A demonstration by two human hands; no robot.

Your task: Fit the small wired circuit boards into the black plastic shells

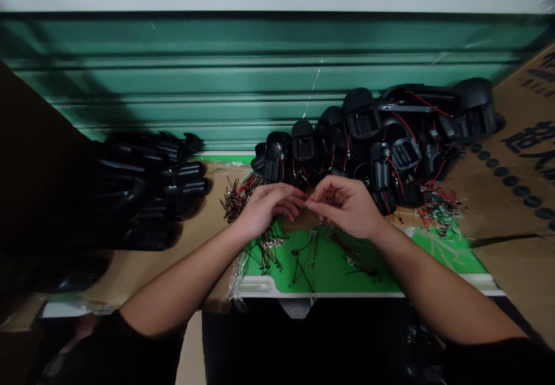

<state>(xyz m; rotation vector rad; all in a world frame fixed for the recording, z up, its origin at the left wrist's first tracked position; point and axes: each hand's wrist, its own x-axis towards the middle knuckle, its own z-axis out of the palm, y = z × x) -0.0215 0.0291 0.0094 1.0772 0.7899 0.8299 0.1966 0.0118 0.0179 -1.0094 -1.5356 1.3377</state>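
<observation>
A thin red wire (304,193) runs between my two hands over the green work board (277,278). My right hand (347,207) pinches one end of it between thumb and forefinger. At the other end, my left hand (269,201) holds the wire near its thumb tip, its other fingers loosely curled. Whatever sits at the wire's end is too small to make out. Below my hands lie small metal contacts with red and black wires (313,262). A bundle of wires (243,200) is beside my left wrist.
Black plastic housings (302,142) with red wires are piled behind my hands and to the right. More glossy black parts (143,194) lie on cardboard (195,240) at left. Another wire heap (440,203) sits near the right carton (520,165). A green ribbed panel (217,78) stands behind.
</observation>
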